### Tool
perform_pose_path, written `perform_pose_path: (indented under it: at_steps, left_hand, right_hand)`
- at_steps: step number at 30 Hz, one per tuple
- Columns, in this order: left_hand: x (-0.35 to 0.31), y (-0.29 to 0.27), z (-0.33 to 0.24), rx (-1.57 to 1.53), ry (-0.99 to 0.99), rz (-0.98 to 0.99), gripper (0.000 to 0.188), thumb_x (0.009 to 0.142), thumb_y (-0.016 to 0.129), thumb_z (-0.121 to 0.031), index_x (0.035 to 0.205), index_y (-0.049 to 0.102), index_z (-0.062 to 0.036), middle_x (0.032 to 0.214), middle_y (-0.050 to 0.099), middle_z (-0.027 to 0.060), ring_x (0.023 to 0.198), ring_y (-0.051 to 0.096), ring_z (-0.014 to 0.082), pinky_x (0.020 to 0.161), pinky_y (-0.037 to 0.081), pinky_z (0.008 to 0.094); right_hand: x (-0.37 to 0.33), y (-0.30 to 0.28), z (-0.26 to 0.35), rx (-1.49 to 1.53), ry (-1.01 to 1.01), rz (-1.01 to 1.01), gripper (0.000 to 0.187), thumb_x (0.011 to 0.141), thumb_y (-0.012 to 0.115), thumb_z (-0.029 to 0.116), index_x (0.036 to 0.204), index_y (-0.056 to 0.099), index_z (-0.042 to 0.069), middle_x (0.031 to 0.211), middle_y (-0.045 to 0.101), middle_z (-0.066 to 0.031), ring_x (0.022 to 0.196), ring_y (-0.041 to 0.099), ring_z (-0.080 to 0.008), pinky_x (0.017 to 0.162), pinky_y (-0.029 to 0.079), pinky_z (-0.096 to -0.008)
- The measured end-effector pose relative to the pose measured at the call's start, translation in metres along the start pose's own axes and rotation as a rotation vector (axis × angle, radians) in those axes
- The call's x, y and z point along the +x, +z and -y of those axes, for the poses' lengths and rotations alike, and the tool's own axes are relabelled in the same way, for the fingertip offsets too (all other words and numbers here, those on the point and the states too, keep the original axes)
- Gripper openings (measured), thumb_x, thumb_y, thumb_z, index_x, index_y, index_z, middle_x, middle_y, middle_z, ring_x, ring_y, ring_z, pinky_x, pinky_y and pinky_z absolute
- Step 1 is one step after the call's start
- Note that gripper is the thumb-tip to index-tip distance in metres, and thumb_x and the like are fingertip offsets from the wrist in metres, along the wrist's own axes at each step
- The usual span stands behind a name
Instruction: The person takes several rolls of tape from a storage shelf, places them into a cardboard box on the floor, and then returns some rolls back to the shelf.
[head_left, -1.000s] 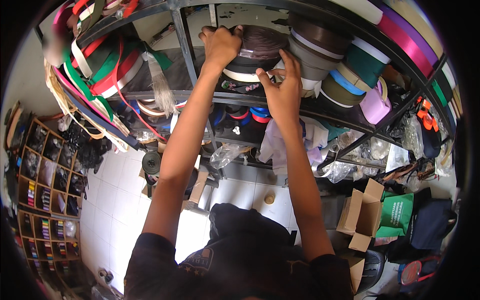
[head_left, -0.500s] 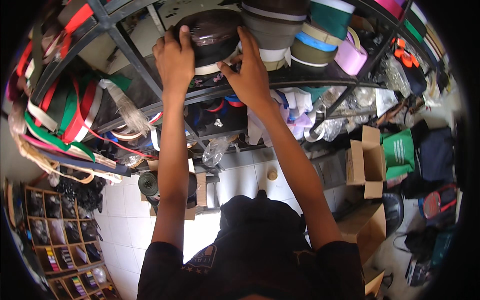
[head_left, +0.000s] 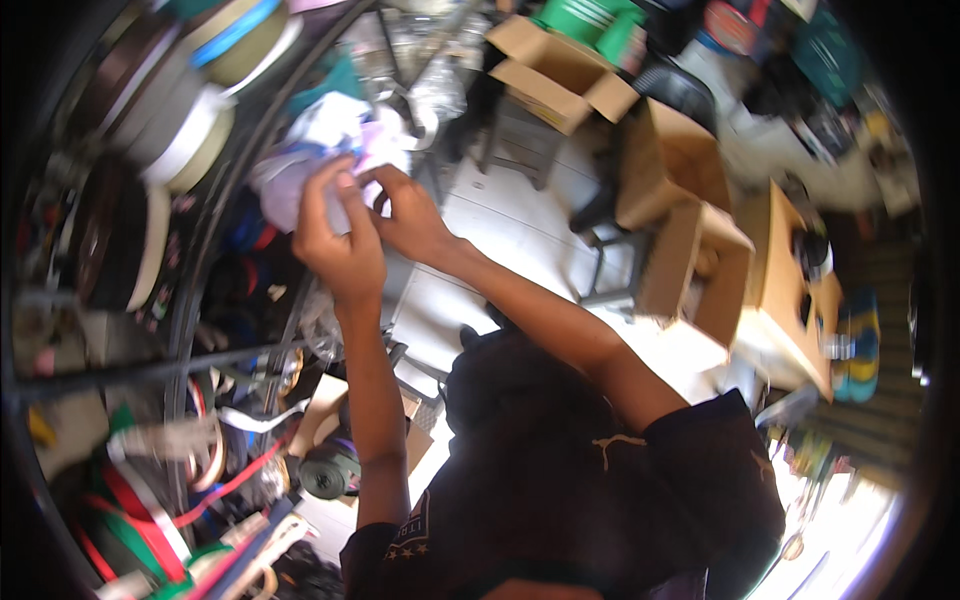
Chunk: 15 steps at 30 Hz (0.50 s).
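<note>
My left hand is raised before the shelf with its fingers bent and the thumb close to them. Beside it, my right hand has its fingers curled in a pinch towards the left one. The fingertips nearly meet; blur hides whether anything small is between them. Behind them hangs a crumpled white and lilac bundle, and I cannot tell if the fingers touch it. A dark brown wrapped roll of webbing stands on the shelf at the left, apart from both hands.
Grey and white strap rolls fill the black metal shelf. Coloured straps hang at lower left near a dark green roll. Open cardboard boxes and a grey stool stand on the tiled floor.
Both hands have left the dark brown roll, which stays on the shelf, and come together in front of the bundle. The view has turned to the right, bringing more boxes and a doorway into sight.
</note>
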<state>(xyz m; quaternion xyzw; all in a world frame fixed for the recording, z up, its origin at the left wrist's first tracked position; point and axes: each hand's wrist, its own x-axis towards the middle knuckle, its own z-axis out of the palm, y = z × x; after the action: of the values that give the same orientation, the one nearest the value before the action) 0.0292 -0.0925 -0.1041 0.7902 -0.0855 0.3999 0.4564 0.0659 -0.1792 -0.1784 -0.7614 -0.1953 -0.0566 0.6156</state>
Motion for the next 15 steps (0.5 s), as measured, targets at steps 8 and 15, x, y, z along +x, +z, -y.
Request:
perform_pose_path:
  at_steps: [8,15]
  left_hand:
    - [-0.133,0.141,0.014,-0.310,-0.231,1.045,0.017,0.094,0.056,-0.012,0.107,0.062,-0.0013,0.098,0.069,0.0171,0.090,0.069,0.0301,0.076,0.052,0.0379]
    - [-0.214,0.247,-0.052,-0.368,-0.112,1.526,0.020,0.094,0.058,-0.015,0.107,0.063,-0.0013,0.097,0.070,0.0137,0.086,0.069,0.0256,0.076,0.051,0.0350]
  right_hand:
    - [-0.155,-0.135,-0.119,-0.308,0.535,-0.206,0.035,0.081,0.065,0.021,0.107,0.061,-0.002,0.092,0.070,-0.0198,0.089,0.068,-0.0354,0.081,0.052,-0.0439]
    - [-0.306,-0.234,-0.160,-0.190,0.898,-0.438,0.037,0.080,0.068,0.022,0.108,0.065,-0.001,0.082,0.071,-0.0181,0.075,0.070,-0.0285,0.075,0.054,-0.0384]
